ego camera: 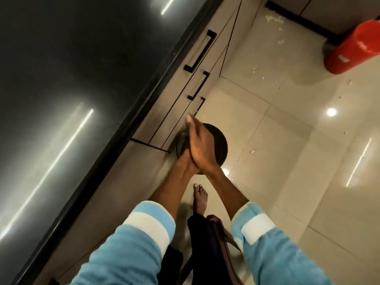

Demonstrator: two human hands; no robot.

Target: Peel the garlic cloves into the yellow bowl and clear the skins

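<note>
The left hand (185, 158) and right hand (202, 146) press flat together, fingers straight, gripping nothing visible, above a dark round bin (218, 145) on the floor (277, 165); its contents are hidden. Pale scraps (252, 151) dot the tiles.

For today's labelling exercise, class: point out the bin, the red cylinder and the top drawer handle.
bin (221, 147): head view, its bare right side.
red cylinder (355, 46): head view, middle of its body.
top drawer handle (202, 52): head view, middle of its bar.
</note>
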